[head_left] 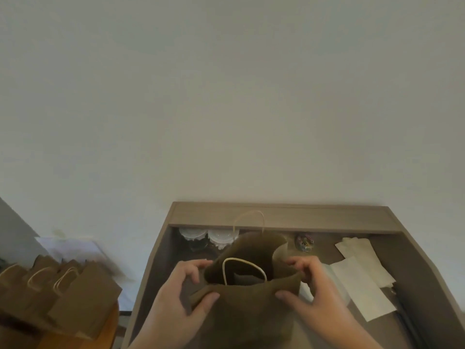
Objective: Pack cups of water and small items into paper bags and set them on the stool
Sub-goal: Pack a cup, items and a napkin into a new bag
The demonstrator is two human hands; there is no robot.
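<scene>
A brown paper bag (249, 311) with pale rope handles stands open on the desk (281, 215) right in front of me. My left hand (181, 295) pinches the bag's left rim, thumb on the near side. My right hand (309, 290) pinches the right rim the same way, and the mouth is spread wide between them. Something dark lies inside the bag; I cannot tell what. Two lidded clear cups (206, 236) stand at the back of the desk behind the bag. Several packed brown bags (63, 295) sit on the wooden stool (105, 333) at the lower left.
A small pile of coloured clips (305, 243) lies at the back right of the desk. White paper sleeves (359, 273) lie along the right side, with dark sticks (407, 321) beside them. The desk has a raised back ledge against the wall.
</scene>
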